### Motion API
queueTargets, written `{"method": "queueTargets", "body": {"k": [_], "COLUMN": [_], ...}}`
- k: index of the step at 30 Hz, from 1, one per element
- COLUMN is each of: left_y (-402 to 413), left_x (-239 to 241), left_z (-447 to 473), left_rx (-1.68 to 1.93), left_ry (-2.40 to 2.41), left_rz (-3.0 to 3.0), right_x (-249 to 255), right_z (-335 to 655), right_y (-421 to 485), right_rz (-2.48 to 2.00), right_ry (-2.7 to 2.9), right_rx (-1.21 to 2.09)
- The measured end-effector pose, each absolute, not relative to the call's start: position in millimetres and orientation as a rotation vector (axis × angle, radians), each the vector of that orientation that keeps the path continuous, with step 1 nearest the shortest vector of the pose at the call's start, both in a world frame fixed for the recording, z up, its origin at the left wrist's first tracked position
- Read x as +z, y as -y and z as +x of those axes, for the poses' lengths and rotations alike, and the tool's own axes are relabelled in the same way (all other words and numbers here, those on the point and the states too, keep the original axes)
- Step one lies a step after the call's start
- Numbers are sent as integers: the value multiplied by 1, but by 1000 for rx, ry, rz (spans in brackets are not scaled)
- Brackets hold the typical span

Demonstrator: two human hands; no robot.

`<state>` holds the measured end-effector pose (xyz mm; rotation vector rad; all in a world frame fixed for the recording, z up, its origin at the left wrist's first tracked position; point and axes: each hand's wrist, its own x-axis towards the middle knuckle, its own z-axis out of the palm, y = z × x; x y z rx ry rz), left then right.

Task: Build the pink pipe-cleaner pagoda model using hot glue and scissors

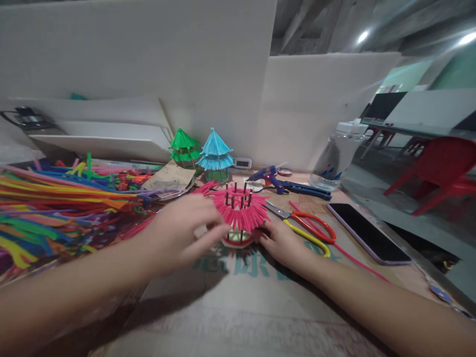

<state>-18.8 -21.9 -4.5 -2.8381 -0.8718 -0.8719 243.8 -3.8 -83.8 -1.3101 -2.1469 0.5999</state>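
A small model pavilion (241,215) stands upright on the cardboard in front of me. Its ring of pink pipe-cleaner pieces flares outward, and several dark posts stick up through the top. Below the ring are more posts and a pale base (238,243). My left hand (188,225) hovers at its left side, slightly blurred, thumb and fingers apart with nothing visible between them. On the right, my right hand (278,240) has its curled fingers against the model's lower edge, steadying it; the fingertips are partly hidden under the pink fringe.
Bundles of coloured pipe cleaners (67,198) fill the left. Behind stand a green-roofed model (185,146) and a blue-roofed model (214,156). Scissors (312,225), a glue gun (268,176), pliers (307,190), a phone (366,233) and a plastic bottle (336,156) lie or stand to the right.
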Motion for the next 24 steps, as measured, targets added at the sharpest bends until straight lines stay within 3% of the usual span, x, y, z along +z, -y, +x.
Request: {"method": "queueTargets", "body": {"k": [6,24], "left_y": [-11,-11], "left_x": [46,8], "left_z": [-16,-4], "left_rx": [-480,-537], "left_ry": [1184,1098], "left_rz": [-2571,-2518], "right_x": [-85,-87], "right_z": [246,247], "right_y": [3,2], "right_rz": [-1273,-1233], "right_ry": [2165,2170], "right_rx": [584,580]}}
